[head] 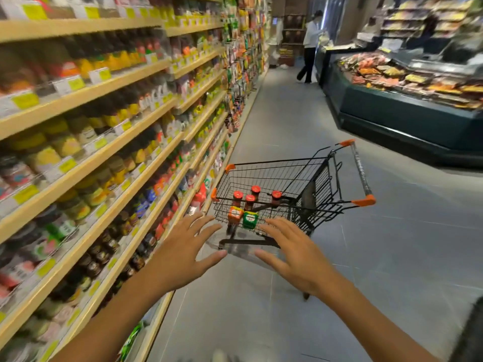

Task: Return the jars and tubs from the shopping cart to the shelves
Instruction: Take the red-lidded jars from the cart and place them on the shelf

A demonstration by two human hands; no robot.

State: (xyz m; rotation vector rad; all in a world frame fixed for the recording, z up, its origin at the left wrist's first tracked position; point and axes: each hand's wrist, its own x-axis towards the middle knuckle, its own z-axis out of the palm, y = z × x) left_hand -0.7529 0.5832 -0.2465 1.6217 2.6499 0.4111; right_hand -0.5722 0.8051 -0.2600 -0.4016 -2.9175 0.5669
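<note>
Just short of the cart (274, 178), both hands (183, 246) (295, 252) reach, fingers spread, holding nothing; a hasty grab could topple its jars (249, 201).

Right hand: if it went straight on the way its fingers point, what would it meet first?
Probably the near wire wall of the shopping cart, about by the green-topped tub. The right hand is open; depth is uncertain.

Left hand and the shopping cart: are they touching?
Apart. The head view shows the left hand open, with floor visible between its fingertips and the shopping cart.
</note>
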